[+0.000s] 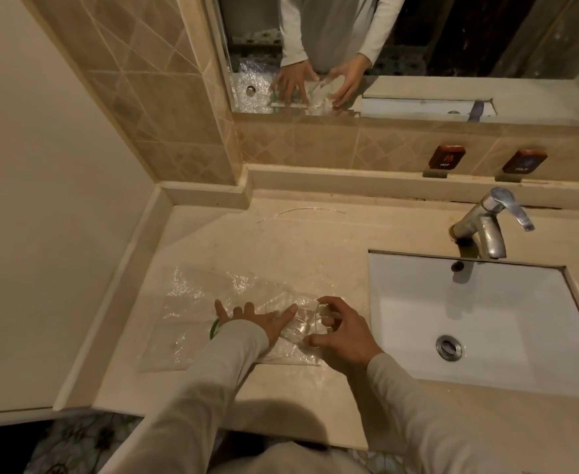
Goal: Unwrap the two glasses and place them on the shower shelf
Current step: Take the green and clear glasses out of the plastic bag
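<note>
With the left hand (254, 319) flat, fingers spread, pinning the bubble wrap (192, 302) to the tabletop (281, 234), and the right hand (342, 331) curled round the part-wrapped glass (307, 321) at its 3 o'clock, roll the glass free slowly, low, short of the sink (418, 302).

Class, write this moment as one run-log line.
stage: unwrapping | left hand: flat on bubble wrap | right hand: grips glass | place: counter beside sink
</note>
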### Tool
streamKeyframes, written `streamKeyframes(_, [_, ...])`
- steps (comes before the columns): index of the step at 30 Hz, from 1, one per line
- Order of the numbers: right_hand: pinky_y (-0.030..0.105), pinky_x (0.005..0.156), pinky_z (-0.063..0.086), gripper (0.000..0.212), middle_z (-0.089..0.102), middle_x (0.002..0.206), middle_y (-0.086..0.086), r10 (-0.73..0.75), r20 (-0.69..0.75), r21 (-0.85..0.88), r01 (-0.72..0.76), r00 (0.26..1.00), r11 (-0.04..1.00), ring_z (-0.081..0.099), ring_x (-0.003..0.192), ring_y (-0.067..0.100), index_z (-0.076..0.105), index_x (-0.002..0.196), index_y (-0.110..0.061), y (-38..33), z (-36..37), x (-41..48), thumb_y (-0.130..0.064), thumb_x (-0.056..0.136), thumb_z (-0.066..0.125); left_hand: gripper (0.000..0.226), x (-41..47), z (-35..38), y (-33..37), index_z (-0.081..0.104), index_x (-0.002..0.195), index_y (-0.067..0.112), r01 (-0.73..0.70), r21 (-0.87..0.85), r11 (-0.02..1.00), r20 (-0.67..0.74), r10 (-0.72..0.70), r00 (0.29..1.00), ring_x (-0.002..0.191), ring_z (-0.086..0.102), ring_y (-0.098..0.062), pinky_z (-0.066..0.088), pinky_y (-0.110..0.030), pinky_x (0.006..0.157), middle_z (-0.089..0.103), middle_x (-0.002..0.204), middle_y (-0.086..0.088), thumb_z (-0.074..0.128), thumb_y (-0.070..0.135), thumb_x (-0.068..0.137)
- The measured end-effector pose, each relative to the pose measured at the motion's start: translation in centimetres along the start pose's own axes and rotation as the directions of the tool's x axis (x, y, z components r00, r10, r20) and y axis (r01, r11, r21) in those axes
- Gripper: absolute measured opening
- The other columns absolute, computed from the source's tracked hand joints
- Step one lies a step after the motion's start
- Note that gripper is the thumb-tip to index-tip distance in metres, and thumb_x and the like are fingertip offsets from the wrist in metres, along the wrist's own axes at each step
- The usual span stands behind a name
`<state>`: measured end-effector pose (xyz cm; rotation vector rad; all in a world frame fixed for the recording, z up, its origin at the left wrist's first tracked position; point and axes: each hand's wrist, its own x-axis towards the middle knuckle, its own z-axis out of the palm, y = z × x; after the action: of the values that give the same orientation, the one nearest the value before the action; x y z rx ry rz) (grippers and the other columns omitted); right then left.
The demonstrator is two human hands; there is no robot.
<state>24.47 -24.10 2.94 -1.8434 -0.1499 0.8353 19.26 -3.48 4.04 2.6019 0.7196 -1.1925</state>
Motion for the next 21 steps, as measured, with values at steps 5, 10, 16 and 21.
streamKeyframes(5, [0.016,0.06,0.059,0.065,0.064,0.115,0.01,-0.037,-0.044,0.115,0.042,0.998,0.993,0.07,0.088,0.015,0.067,0.123,-0.03,-1.6,-1.8,-0.4,-0.001,0.069,0.089,0.051,-0.7,0.4,-0.3,-0.001,0.136,0.064,-0.044,-0.029,0.999,-0.102,0.041,0.994,0.138,0.03,-0.039,-0.006,-0.071,0.108,0.035,0.15,-0.012,0.021,0.062,0.09])
streamKeyframes(10, [0.039,0.09,0.061,0.063,0.056,0.125,0.01,-0.099,-0.13,0.034,0.104,0.987,0.994,0.065,0.105,0.02,0.061,0.131,-0.036,-3.6,-3.7,0.8,-0.015,0.078,0.088,0.045,-1.2,-0.3,0.0,0.05,0.131,0.045,-0.154,-0.196,0.969,-0.366,0.073,0.928,0.125,0.046,-0.023,0.015,-0.054,0.114,0.054,0.132,0.0,0.021,0.053,0.099])
streamKeyframes(16, [0.037,0.089,0.06,0.079,0.052,0.137,0.005,-0.178,-0.218,0.082,0.2,0.96,0.976,0.062,0.117,0.017,0.056,0.139,-0.044,-5.2,-4.6,2.1,-0.016,0.074,0.092,0.034,-2.5,-3.1,2.4,0.07,0.1,0.032,-0.445,-0.512,0.735,-0.623,0.04,0.781,0.104,0.058,-0.014,0.034,-0.028,0.092,0.063,0.109,0.007,0.044,0.053,0.097])
streamKeyframes(21, [0.036,0.095,0.057,0.09,0.055,0.136,0.003,-0.209,-0.332,0.091,0.252,0.92,0.963,0.061,0.121,0.018,0.053,0.138,-0.036,-6.5,-4.7,3.6,-0.013,0.063,0.098,0.017,-3.2,-7.2,6.1,0.062,0.105,0.048,-0.514,-0.826,0.232,-0.503,0.112,0.857,0.099,0.062,-0.003,0.049,-0.022,0.087,0.067,0.114,0.012,0.049,0.053,0.095])
